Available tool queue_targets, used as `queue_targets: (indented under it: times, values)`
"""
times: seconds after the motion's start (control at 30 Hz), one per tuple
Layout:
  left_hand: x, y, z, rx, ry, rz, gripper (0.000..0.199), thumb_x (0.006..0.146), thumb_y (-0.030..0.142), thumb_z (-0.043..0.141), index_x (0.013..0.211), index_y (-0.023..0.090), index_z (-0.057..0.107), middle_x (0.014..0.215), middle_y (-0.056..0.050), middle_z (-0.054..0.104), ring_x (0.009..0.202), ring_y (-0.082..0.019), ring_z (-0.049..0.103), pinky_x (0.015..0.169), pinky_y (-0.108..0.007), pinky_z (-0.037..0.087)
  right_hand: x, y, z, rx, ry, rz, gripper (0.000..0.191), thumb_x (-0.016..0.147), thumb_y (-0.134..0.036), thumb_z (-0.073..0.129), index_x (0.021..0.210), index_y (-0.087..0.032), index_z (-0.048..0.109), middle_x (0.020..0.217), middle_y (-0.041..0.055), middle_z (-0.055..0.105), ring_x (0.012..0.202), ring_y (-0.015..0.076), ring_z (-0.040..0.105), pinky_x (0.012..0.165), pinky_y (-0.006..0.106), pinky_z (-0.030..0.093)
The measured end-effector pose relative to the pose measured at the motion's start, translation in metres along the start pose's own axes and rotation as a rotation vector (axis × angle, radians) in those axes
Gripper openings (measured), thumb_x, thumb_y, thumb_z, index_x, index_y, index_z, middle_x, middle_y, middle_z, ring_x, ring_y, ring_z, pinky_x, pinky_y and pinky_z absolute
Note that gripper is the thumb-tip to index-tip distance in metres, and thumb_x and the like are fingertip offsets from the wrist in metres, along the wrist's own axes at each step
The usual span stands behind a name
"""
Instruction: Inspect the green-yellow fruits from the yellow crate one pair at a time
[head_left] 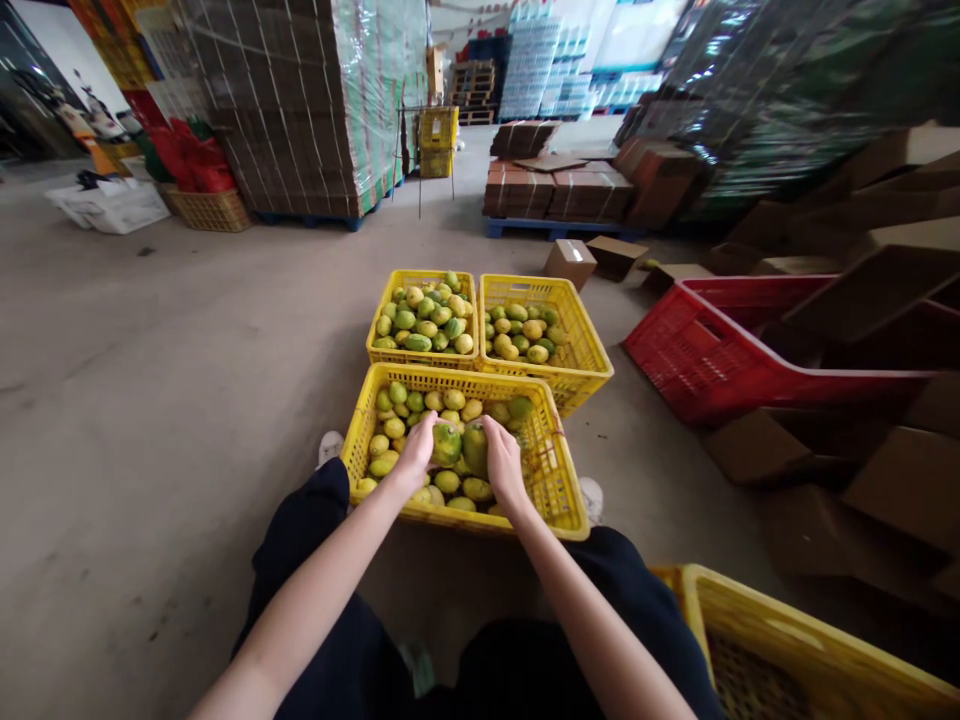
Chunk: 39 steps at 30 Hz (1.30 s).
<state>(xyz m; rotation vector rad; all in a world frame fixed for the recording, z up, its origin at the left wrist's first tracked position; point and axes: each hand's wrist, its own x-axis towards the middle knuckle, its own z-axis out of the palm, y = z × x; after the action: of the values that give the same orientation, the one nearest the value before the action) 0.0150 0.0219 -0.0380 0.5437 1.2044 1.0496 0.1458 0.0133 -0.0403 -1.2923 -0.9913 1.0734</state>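
Observation:
Over the near yellow crate [564, 478], my left hand [418, 448] is closed round a green-yellow fruit [445, 444]. Close beside it, my right hand [502, 455] holds a darker green fruit [475, 449] by its right side. Both fruits are at the middle of the crate, above other yellow and green fruits [393, 428]. Behind stand two more yellow crates: the left one [424, 361] is heaped with green and yellow fruits, and the right one [585, 355] holds a lower layer of them.
A red crate [667, 375] with cardboard stands at the right, among open boxes [907, 480]. Another yellow crate [810, 640] is at the lower right. Flattened cartons on a blue pallet [525, 229] and a wrapped stack [289, 110] stand farther back.

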Motion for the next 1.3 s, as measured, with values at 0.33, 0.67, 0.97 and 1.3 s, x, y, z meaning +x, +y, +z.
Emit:
queue_targets:
  times: [0.33, 0.67, 0.97, 1.3]
  values:
    - [-0.005, 0.026, -0.011, -0.303, -0.110, -0.098, 0.025, 0.078, 0.029, 0.068, 0.099, 0.018, 0.060, 0.083, -0.004, 0.068, 0.074, -0.017, 0.067, 0.073, -0.030, 0.057, 0.002, -0.012, 0.007, 0.348, -0.075, 0.390, 0.037, 0.057, -0.027, 0.083, 0.083, -0.022, 0.056, 0.067, -0.0039, 0.066, 0.054, 0.0159, 0.062, 0.044, 0.024, 0.050]
    - [-0.009, 0.032, -0.015, -0.351, 0.015, -0.094, 0.031, 0.081, 0.047, 0.064, 0.094, 0.019, 0.064, 0.089, -0.005, 0.069, 0.076, -0.015, 0.065, 0.064, -0.024, 0.055, 0.004, -0.019, 0.010, 0.587, -0.098, 0.685, 0.018, 0.074, -0.031, 0.071, 0.084, -0.021, 0.060, 0.062, -0.0012, 0.067, 0.048, 0.0162, 0.063, 0.038, 0.025, 0.050]
    - [-0.010, 0.032, -0.014, -0.434, -0.079, -0.179, 0.033, 0.091, 0.044, 0.050, 0.096, 0.015, 0.065, 0.085, -0.009, 0.069, 0.090, -0.023, 0.065, 0.081, -0.036, 0.054, 0.004, -0.018, 0.012, 0.591, 0.019, 0.741, 0.014, 0.079, -0.035, 0.064, 0.079, -0.022, 0.060, 0.054, -0.0015, 0.065, 0.052, 0.0179, 0.065, 0.042, 0.026, 0.051]
    - [-0.018, 0.038, -0.013, -0.629, -0.060, -0.184, 0.015, 0.084, 0.032, 0.057, 0.079, 0.018, 0.058, 0.073, -0.002, 0.061, 0.069, -0.013, 0.063, 0.065, -0.023, 0.054, 0.003, -0.018, 0.007, 0.617, 0.001, 0.761, 0.025, 0.083, -0.043, 0.059, 0.078, -0.018, 0.060, 0.056, 0.0019, 0.066, 0.044, 0.0146, 0.059, 0.037, 0.023, 0.046]
